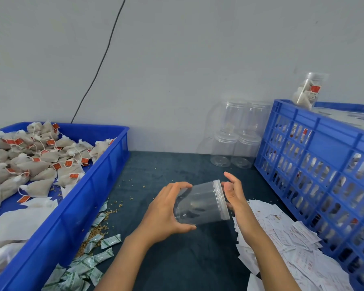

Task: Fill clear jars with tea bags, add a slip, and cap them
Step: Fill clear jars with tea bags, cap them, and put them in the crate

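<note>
Blue plastic tray (105, 164) of tea bags (38, 162) is sitting left; left hand (166, 213) is gripping the empty clear plastic jar (200, 203) mid-table, lying sideways, lid (221, 199) pointing right, where the right hand (234, 196), fingers loosely spread, is cupping the cap.

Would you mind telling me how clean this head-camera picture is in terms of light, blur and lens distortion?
Head view: light is soft and even, with no hard shadows. Wide-angle bending curves the blue tray and tilts the crate at the edges. The filled jar on the crate looks smeared, the stacked empty jars hazy. The held jar, left hand and right hand are fairly sharp.
</note>
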